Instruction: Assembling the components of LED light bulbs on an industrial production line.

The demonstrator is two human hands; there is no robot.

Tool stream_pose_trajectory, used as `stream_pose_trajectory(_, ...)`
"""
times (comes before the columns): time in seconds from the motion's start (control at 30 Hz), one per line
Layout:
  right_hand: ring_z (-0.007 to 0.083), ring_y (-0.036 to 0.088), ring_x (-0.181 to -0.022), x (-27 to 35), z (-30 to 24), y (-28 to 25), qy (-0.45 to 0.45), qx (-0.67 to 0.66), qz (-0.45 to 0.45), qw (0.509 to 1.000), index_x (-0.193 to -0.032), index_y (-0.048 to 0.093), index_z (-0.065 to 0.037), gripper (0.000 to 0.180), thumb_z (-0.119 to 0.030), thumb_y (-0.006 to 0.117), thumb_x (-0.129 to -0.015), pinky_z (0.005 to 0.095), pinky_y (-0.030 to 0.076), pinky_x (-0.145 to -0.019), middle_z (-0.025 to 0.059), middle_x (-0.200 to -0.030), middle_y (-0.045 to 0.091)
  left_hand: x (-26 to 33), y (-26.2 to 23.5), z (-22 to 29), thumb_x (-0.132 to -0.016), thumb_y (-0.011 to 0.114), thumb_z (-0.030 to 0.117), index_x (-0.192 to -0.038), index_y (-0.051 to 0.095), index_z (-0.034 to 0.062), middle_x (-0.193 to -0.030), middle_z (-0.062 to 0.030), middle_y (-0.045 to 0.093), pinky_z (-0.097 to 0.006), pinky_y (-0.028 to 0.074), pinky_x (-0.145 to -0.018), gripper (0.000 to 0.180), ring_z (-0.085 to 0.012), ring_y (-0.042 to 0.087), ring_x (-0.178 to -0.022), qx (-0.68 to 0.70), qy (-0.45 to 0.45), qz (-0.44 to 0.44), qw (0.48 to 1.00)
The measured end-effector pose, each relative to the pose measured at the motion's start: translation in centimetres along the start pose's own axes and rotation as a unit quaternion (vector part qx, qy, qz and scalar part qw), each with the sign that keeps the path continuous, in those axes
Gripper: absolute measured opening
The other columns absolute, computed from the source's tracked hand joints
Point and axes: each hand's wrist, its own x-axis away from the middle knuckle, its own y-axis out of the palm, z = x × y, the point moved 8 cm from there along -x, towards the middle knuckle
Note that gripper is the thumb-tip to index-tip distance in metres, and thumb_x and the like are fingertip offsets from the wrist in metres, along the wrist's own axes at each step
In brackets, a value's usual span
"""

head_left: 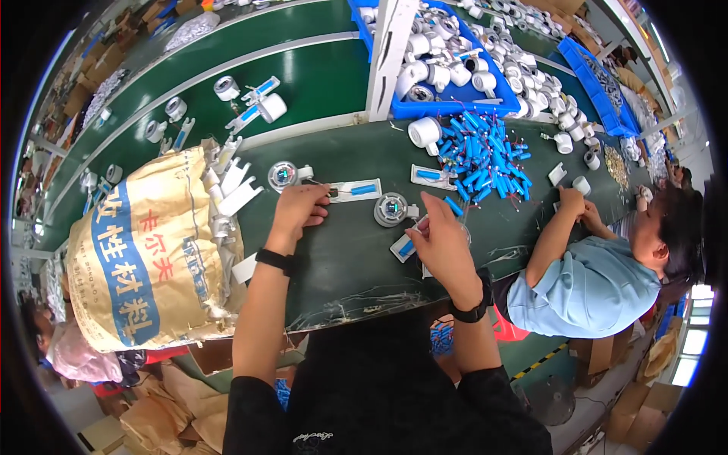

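Across the dark green bench (334, 269) we note a large paper sack (152, 250) at left, white plastic parts (239, 186) poking from its mouth, and at the back a blue tray (455, 108) heaped with white housings (455, 74). A pile of blue battery cells (485, 155) lies right of centre. We judge the batch partly done: a few cells lie in holders, but the pile is large and the nearest housings are open-faced, so joining and closing seem left. Our left hand (298, 212) is nearly closed, fingertips at the left end of a white holder (345, 187); whether they pinch it or something finer, we cannot tell. Our right hand (447, 246) is half open, thumb and forefinger parted above a second holder (399, 246), nothing seen gripped between them. One round housing (392, 208) sits between the hands; another (284, 176) lies just beyond the left. Smallest: a single blue cell (362, 189) in the first holder.
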Motion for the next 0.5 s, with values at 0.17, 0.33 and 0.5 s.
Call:
stream_pose_trajectory(0.17, 0.0367, 0.063, -0.1, -0.6, -0.4, 2.3, -0.098, 0.06, 0.049, 0.992, -0.132, 0.052, 0.0, 0.055, 0.0, 0.072, -0.08, 0.0432, 0.054, -0.087, 0.0193, -0.124, 0.059, 1.1, 0.0, -0.2, -0.095, 0.068, 0.034, -0.117, 0.071, 0.0124, -0.099, 0.003, 0.068, -0.02, 0.048, -0.058, 0.031, -0.0053, 0.061, -0.075, 0.081, -0.023, -0.048, 0.995)
stream_pose_trajectory(0.33, 0.0392, 0.06, -0.104, -1.2, -1.6, 3.6, -0.056, 0.059, -0.033, 0.996, -0.122, 0.058, 0.0, 0.046, 0.001, 0.072, -0.079, 0.0451, 0.051, -0.089, 0.0186, -0.12, 0.061, 2.4, 0.0, -0.3, -0.101, 0.062, 0.025, -0.125, 0.067, 0.0108, -0.107, 0.0035, 0.069, -0.019, 0.048, -0.065, 0.028, -0.0033, 0.057, -0.08, 0.195, 0.028, -0.047, 0.979)
stream_pose_trajectory(0.5, 0.0389, 0.06, -0.102, -0.8, -1.9, 3.6, -0.129, 0.08, 0.033, 0.988, -0.113, 0.064, 0.0, 0.036, 0.0, 0.073, -0.078, 0.0443, 0.051, -0.086, 0.0172, -0.116, 0.063, 1.8, 0.6, -1.0, -0.102, 0.058, 0.02, -0.126, 0.063, 0.0062, -0.109, 0.0002, 0.07, -0.019, 0.041, -0.061, 0.028, -0.0029, 0.052, -0.074, 0.289, 0.064, -0.099, 0.95)
